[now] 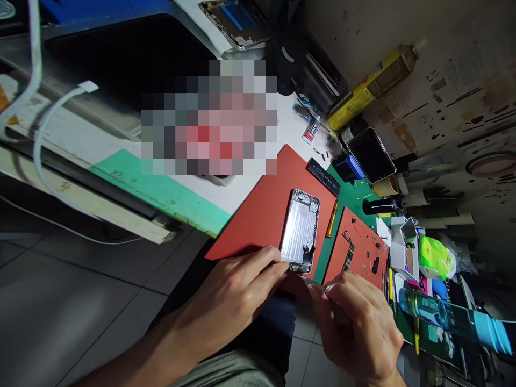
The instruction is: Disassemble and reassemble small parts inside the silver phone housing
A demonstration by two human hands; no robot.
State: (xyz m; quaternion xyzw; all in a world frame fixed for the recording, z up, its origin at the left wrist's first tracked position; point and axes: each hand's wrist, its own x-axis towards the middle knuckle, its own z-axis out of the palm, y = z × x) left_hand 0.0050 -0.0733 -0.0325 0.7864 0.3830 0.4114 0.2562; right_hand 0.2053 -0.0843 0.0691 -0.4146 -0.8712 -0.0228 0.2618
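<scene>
An opened phone housing (300,231) with a silvery, ribbed inside lies on a red mat (262,207). My left hand (237,285) reaches in from the lower left, its fingers pressed together on the housing's near left corner. Close to the near short edge, my right hand (358,317) is closed in a pinch on a thin metal tool (305,279). The tool's tip points at that edge; whether it touches cannot be told. Most of the tool is hidden by the fingers.
A second red mat (368,244) holds a dark circuit board (349,252) and small parts. A phone battery (322,176) and an orange-handled screwdriver (332,219) lie beyond the housing. A blue bottle (451,317) is at right, a yellow can (371,86) at back. Pixelation hides one area.
</scene>
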